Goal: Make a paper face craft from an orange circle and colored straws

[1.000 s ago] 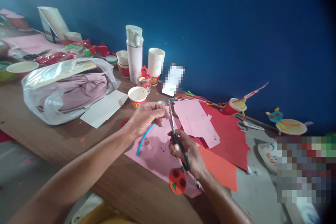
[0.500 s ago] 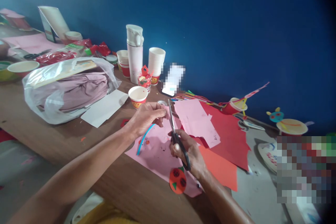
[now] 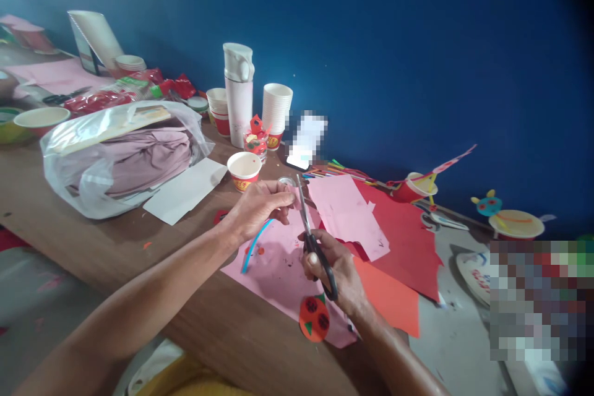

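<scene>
Between the fingertips of my left hand [image 3: 264,204] is a small piece of pink paper [image 3: 297,198]. My right hand [image 3: 336,269] grips black-handled scissors [image 3: 304,210], their blades pointing up and nearly together beside the pink piece. Below both hands lies a pink sheet [image 3: 273,275] with dark specks and small scraps on it. A bent blue strip [image 3: 253,247] rests there near my left wrist. On the sheet's near edge sits an orange paper circle [image 3: 314,319] with dark spots and a green triangle.
Pink paper [image 3: 350,213], a red sheet [image 3: 403,235] and an orange sheet [image 3: 390,297] lie to the right. Behind my hands stand a paper cup [image 3: 244,168], a bottle [image 3: 239,99] and stacked cups [image 3: 277,105]. A plastic bag [image 3: 120,161] holds mauve cloth at left.
The scissors and my right hand have shifted very slightly, with the blades a little nearer together. My left hand stays in place with the pink piece.
</scene>
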A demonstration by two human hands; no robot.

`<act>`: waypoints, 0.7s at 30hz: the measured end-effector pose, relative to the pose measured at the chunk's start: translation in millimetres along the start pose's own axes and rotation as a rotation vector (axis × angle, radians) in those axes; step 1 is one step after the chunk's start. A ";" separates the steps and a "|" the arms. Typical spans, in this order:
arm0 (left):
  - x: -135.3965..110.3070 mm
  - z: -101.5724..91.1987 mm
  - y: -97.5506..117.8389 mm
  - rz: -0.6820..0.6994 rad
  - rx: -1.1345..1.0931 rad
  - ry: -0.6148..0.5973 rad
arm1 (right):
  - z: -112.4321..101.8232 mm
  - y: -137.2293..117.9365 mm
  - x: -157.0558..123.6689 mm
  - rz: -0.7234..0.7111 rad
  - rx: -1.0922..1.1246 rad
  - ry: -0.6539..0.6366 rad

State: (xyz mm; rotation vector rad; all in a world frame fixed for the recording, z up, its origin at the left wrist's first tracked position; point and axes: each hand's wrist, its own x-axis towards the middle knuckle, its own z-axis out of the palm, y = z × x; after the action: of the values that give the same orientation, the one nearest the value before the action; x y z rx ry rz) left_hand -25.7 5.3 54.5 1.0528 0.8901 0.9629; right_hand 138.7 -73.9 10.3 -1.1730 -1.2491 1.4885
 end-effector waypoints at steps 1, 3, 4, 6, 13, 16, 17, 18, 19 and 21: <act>0.1 -0.2 -0.2 0.000 0.001 0.001 | 0.6 -0.9 -0.1 0.006 0.003 0.007; 0.1 -0.5 -0.6 -0.001 0.004 -0.001 | 1.6 -2.5 -0.3 0.019 0.013 0.022; 0.2 -0.7 -0.8 -0.002 0.003 -0.005 | 2.1 -3.3 -0.5 0.025 0.018 0.030; 0.5 -1.2 -1.4 -0.005 -0.004 -0.010 | 3.1 -5.0 -0.7 0.042 0.028 0.044; 2.6 -2.9 -3.9 -0.018 -0.031 0.016 | 6.0 -8.7 -0.3 0.096 0.026 0.074; 3.0 -3.1 -3.8 -0.021 -0.033 0.015 | 5.8 -7.6 -0.2 0.092 0.021 0.074; 3.1 -3.0 -3.8 -0.023 -0.033 0.015 | 5.6 -7.1 -0.3 0.090 0.020 0.071; 3.1 -3.0 -3.8 -0.025 -0.034 0.014 | 5.3 -6.6 -0.4 0.088 0.020 0.068; 3.1 -3.0 -3.9 -0.027 -0.036 0.015 | 5.1 -6.2 -0.6 0.084 0.021 0.064; 3.1 -3.1 -4.2 -0.029 -0.041 0.015 | 4.7 -5.6 -0.9 0.079 0.022 0.063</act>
State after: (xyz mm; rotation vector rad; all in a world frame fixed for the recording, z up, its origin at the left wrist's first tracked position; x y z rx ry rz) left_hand -26.7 8.3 49.3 0.9965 0.8920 0.9619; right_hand 134.5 -74.9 16.3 -1.2583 -1.1535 1.5069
